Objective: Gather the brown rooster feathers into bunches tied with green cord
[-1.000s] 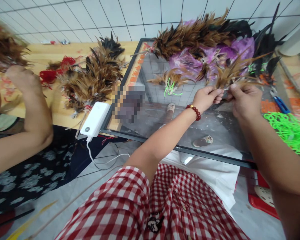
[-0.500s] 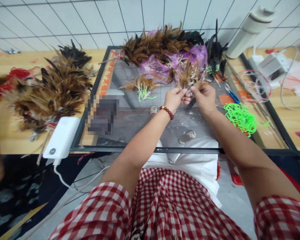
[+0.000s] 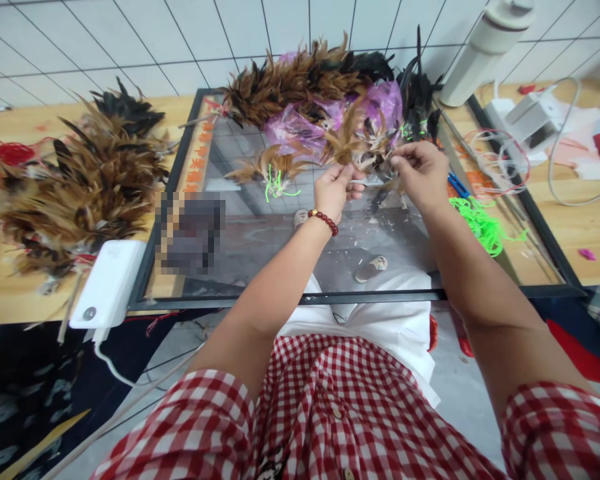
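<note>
My left hand [image 3: 334, 192], with a dark red bead bracelet at the wrist, is closed in a pinch on a small bunch of brown feathers [image 3: 343, 145], whose tips point away from me. To its right my right hand [image 3: 424, 175] is also closed, thumb against fingertips, by a loose pile of feathers [image 3: 377, 150]. Whatever lies in that pinch is too small to make out. Left of my hands, a feather bunch tied with green cord [image 3: 279, 180] lies on the glass sheet [image 3: 275, 250].
A long feather garland [image 3: 295, 83] and purple plastic [image 3: 293, 132] lie at the back. On the right are green cord [image 3: 485, 227], blue-handled snips [image 3: 459, 185], and a white bottle [image 3: 480, 57]. More feathers [image 3: 115, 180] and a white power bank [image 3: 111, 283] are on the left.
My hands have moved apart, the right one away to the right. Brown feathers now stand out above my left fingers. The whole view has shifted slightly.
</note>
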A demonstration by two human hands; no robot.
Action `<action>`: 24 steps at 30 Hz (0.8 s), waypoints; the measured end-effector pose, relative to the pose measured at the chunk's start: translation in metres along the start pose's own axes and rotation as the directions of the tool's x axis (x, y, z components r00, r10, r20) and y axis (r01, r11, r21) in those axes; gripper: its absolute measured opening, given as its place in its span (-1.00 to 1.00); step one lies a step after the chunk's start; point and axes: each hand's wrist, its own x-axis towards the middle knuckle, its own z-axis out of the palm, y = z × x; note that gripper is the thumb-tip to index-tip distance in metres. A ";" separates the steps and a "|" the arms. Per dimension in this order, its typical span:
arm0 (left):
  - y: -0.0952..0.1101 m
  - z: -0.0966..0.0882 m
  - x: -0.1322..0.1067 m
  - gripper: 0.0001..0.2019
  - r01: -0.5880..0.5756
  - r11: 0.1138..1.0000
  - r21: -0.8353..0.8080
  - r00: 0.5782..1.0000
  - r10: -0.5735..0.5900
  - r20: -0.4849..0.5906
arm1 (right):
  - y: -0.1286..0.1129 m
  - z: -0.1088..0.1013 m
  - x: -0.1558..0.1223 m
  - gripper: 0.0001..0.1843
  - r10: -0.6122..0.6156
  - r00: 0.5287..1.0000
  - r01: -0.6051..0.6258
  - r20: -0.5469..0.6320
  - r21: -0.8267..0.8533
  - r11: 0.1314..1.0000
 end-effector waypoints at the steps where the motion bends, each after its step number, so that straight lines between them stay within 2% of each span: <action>1: 0.001 -0.001 0.001 -0.85 -0.010 1.000 -0.023 0.999 0.009 -0.031 | 0.002 -0.005 0.001 -0.92 -0.029 0.997 0.033 0.070 -0.057 0.998; 4: 0.003 -0.002 0.003 -0.84 -0.036 0.998 -0.054 0.995 0.031 -0.096 | 0.004 -0.015 0.000 -0.89 -0.093 0.946 0.157 0.312 -0.188 0.969; 6: 0.005 -0.003 0.003 -0.86 -0.039 0.998 -0.049 0.995 0.034 -0.097 | 0.004 -0.016 -0.001 -0.87 -0.079 0.923 0.185 0.376 -0.254 0.949; 8: 0.006 -0.003 0.001 -0.87 -0.034 0.999 -0.033 0.996 0.031 -0.081 | 0.003 -0.014 -0.002 -0.85 -0.060 0.933 0.175 0.354 -0.301 0.937; 10: 0.007 -0.003 -0.002 -0.87 -0.026 1.000 -0.016 0.998 0.025 -0.057 | -0.001 -0.009 -0.001 -0.84 -0.007 0.967 0.068 0.254 -0.230 0.971; 12: 0.008 -0.002 -0.005 -0.87 -0.009 1.000 0.007 1.000 0.010 -0.019 | -0.006 -0.002 -0.002 -0.81 0.126 0.975 -0.128 0.183 -0.002 0.992; 14: 0.007 -0.001 -0.007 -0.87 0.008 0.999 0.036 1.000 -0.009 0.020 | -0.013 0.007 -0.005 -0.76 0.265 0.942 -0.314 0.206 0.261 0.913; 16: 0.007 -0.001 -0.008 -0.87 0.015 0.998 0.061 0.999 -0.018 0.045 | -0.019 0.014 -0.009 -0.69 0.301 0.917 -0.388 0.263 0.406 0.827; 19: 0.005 -0.001 -0.007 -0.86 0.012 0.996 0.091 0.998 -0.018 0.067 | -0.024 0.022 -0.015 -0.62 0.272 0.930 -0.362 0.248 0.476 0.802; 24: 0.002 -0.003 -0.001 -0.86 0.002 0.993 0.115 0.999 -0.007 0.045 | -0.015 0.023 -0.013 -0.57 0.192 0.973 -0.229 0.129 0.431 0.873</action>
